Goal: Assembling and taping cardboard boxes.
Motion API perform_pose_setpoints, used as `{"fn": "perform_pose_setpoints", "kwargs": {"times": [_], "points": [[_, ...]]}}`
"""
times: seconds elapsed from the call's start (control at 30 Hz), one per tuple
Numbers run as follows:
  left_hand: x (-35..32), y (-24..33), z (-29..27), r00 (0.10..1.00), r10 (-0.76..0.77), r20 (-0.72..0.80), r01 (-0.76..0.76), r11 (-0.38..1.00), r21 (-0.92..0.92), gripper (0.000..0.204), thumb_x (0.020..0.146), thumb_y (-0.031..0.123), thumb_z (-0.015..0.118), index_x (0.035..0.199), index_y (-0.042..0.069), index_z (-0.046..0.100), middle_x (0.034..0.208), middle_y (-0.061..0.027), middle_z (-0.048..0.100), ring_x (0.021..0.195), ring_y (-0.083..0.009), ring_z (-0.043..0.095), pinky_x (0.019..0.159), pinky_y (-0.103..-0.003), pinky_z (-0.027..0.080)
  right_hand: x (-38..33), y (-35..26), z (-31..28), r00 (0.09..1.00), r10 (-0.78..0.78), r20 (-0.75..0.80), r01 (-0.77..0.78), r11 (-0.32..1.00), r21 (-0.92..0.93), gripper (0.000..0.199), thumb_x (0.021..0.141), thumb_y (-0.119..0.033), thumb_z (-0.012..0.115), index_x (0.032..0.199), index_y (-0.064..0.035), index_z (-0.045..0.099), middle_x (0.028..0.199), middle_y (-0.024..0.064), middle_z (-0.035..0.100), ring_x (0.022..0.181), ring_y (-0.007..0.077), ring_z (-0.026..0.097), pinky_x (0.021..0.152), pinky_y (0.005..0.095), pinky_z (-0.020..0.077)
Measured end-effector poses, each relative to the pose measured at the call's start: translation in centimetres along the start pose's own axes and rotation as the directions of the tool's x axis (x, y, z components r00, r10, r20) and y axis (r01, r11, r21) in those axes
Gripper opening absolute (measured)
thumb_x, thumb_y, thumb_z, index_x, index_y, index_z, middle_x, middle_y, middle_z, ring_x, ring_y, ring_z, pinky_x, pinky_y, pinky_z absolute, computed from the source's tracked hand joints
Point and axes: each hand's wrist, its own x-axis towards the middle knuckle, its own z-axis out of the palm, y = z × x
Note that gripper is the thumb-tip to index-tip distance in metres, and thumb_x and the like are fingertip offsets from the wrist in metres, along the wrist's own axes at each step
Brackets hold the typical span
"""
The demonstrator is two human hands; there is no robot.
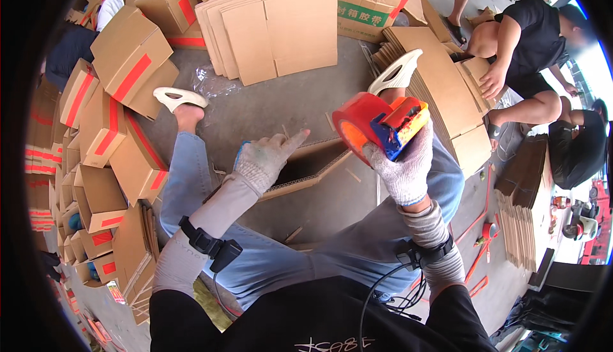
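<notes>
My right hand, in a white knit glove, grips a tape dispenser with a red roll and a blue and orange frame, held up above my right knee. In the same kind of glove, my left hand presses on the upper edge of a partly folded brown cardboard box lying between my legs. Its index finger points forward and the fingers are spread. I sit on a grey floor in blue jeans and white sandals.
Taped boxes with red stripes pile up on the left. Flat cardboard blanks lie ahead, more stacks at right. A person in black crouches at the upper right, hand on a stack. Red tape pieces lie at right.
</notes>
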Motion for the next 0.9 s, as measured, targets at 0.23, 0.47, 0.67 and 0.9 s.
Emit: {"fn": "perform_pose_setpoints", "kwargs": {"times": [0.23, 0.47, 0.67, 0.9], "points": [[-7.2, -2.8, -4.3, 0.904, -0.38, 0.197, 0.409, 0.903, -0.132, 0.077, 0.084, 0.023, 0.072, 0.154, 0.026, 0.04, 0.112, -0.0179, 0.068, 0.103, -0.0352, 0.069, 0.086, -0.049, 0.055, -2.0, 3.3, 6.6, 0.832, 0.055, 0.552, -0.262, 0.916, 0.303, 0.085, 0.079, -0.03, 0.087, 0.145, -0.0036, 0.04, 0.126, 0.0126, 0.058, 0.117, 0.0211, 0.057, 0.104, 0.0372, 0.0459], [-11.2, -10.3, 4.2, 0.532, -0.799, -0.28, 0.332, 0.501, -0.799, 0.034, 0.069, -0.002, 0.07, 0.093, 0.008, 0.049, 0.08, -0.0053, 0.05, 0.073, -0.0207, 0.053, 0.07, -0.034, 0.046, -3.5, 0.5, 7.5, 0.645, 0.156, 0.748, -0.017, 0.982, -0.189, 0.087, 0.079, -0.036, 0.085, 0.146, -0.0047, 0.04, 0.12, 0.0197, 0.063, 0.112, 0.0332, 0.064, 0.1, 0.0396, 0.0495], [-6.6, -16.9, 11.4, 0.104, -0.937, -0.334, -0.239, 0.303, -0.923, 0.033, 0.063, -0.012, 0.06, 0.08, 0.01, 0.042, 0.08, 0.0015, 0.039, 0.073, -0.0129, 0.04, 0.068, -0.029, 0.039, -1.2, 5.0, 12.0, 0.745, -0.146, 0.65, -0.203, 0.88, 0.43, 0.08, 0.079, -0.018, 0.082, 0.146, -0.0017, 0.041, 0.126, 0.0084, 0.059, 0.112, 0.0215, 0.059, 0.101, 0.0341, 0.0469], [-7.8, -14.7, 9.9, 0.352, -0.777, -0.522, 0.059, 0.576, -0.816, 0.023, 0.082, 0.004, 0.068, 0.081, 0.006, 0.045, 0.074, -0.0057, 0.044, 0.07, -0.0159, 0.044, 0.066, -0.032, 0.042, -0.9, 8.0, 17.3, 0.654, 0.066, 0.754, -0.743, 0.242, 0.624, 0.071, 0.084, -0.018, 0.074, 0.146, -0.0034, 0.043, 0.127, 0.0078, 0.062, 0.115, 0.0208, 0.062, 0.104, 0.0357, 0.0494]]}}
